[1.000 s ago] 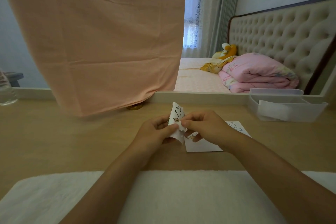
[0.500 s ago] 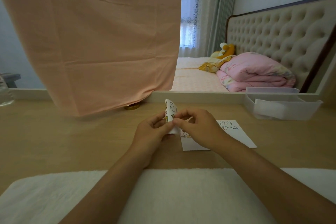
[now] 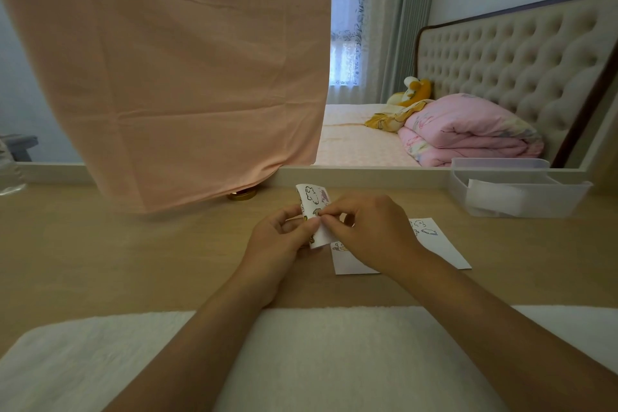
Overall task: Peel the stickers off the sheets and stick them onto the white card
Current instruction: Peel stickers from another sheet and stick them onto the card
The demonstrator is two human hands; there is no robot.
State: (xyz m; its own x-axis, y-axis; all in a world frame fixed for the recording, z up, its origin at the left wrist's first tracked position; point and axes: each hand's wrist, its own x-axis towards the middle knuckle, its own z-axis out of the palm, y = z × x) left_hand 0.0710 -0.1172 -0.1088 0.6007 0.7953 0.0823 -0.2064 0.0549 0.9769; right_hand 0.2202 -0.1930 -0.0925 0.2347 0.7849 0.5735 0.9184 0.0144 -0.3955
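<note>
White, curled sticker sheet (image 3: 314, 214) stands upright, pinched in the left hand (image 3: 284, 237), right hand (image 3: 364, 231) fingertips closed picking at its edge, the flat white card (image 3: 434, 244) lying just right on the table (image 3: 133, 261).

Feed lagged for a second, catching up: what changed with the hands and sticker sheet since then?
Little changed. The sticker sheet turned slightly, now curled with its printed face toward the camera. The left hand still holds it and the right hand keeps picking at its edge. The white card stayed flat on the desk.
</note>
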